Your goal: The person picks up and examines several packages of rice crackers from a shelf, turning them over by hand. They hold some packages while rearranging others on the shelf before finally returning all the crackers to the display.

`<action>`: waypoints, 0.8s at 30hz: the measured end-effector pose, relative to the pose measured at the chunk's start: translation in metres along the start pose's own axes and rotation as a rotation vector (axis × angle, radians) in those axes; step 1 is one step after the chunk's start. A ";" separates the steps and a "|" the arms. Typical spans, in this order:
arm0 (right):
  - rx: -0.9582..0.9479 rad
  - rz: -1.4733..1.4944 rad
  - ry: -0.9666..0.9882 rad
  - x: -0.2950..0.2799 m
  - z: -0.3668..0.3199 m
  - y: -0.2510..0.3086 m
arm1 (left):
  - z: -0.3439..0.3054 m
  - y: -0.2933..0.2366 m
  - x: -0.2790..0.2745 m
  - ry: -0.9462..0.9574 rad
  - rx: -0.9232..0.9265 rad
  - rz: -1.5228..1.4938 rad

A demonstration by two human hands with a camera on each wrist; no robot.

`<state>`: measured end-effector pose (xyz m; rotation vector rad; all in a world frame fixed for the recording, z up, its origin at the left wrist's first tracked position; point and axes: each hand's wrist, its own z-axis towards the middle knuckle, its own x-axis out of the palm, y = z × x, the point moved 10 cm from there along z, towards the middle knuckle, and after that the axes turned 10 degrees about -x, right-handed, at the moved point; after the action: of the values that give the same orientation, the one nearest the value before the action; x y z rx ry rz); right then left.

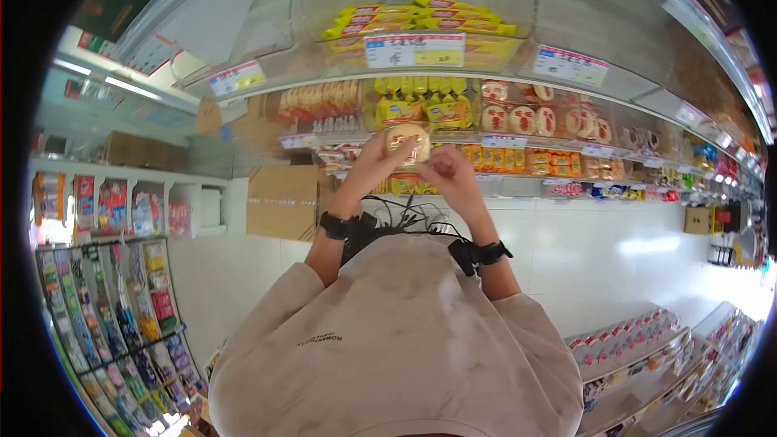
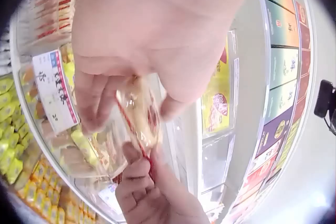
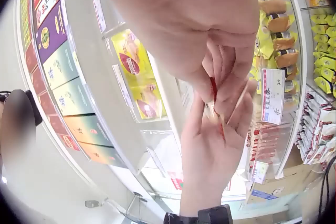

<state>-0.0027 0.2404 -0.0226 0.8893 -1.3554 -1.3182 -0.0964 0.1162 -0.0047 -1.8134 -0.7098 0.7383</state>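
Head view shows both forearms raised in front of a stocked shelf (image 1: 518, 142), with the left hand (image 1: 374, 163) and right hand (image 1: 447, 171) brought together on a small round snack packet (image 1: 407, 144). It is held up clear of the shelf, which seems to give both hands room on it. Left wrist view has the left fingers and thumb curled around the clear wrapper, apparently to steady it, while the right hand's fingertips meet its lower edge from below. Right wrist view has the right thumb and fingers pinching the wrapper's red edge, bent sharply downward, with the left palm upright beneath and a price tag (image 3: 273, 95) behind.
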 end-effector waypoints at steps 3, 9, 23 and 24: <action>0.014 -0.054 0.001 -0.003 0.003 0.011 | -0.001 -0.008 -0.001 -0.021 0.108 -0.219; -0.408 -0.351 -0.399 -0.114 0.033 0.061 | -0.010 -0.024 -0.017 -0.104 0.117 -0.326; 0.104 -1.555 -0.066 -0.242 0.100 -0.038 | -0.006 -0.031 -0.018 0.050 0.151 -0.505; 0.143 -1.556 -0.042 -0.244 0.101 -0.044 | -0.006 -0.029 -0.018 0.052 0.132 -0.527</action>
<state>-0.0517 0.4937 -0.0953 2.2114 -0.6039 -2.3219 -0.1075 0.1081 0.0271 -1.4287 -1.0239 0.3746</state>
